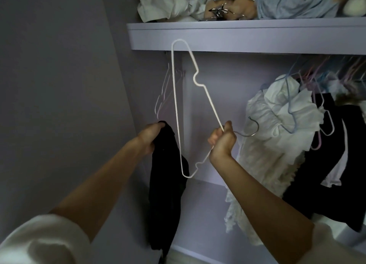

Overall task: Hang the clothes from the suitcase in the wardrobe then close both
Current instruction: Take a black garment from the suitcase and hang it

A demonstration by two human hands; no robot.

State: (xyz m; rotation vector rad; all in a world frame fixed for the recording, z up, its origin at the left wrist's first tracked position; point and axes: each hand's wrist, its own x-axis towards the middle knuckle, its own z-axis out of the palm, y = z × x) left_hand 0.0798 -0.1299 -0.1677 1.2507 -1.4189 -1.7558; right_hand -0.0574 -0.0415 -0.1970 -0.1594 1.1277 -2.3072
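Nearest, the left hand (149, 138) was clamped on the top of a black garment (166, 186), which hung limp below it at the left of the wardrobe. Just right, the right hand (222, 142) was closed around the neck of a white hanger (176, 105), turned on end with its metal hook (251, 128) pointing right. Farther right hung a white ruffled garment (277, 129) and dark clothes (336, 155); above, a shelf (237, 36) held piled fabric. That hook could snag the ruffles, and the slack fabric might slip off the hanger's narrow shoulder during threading.
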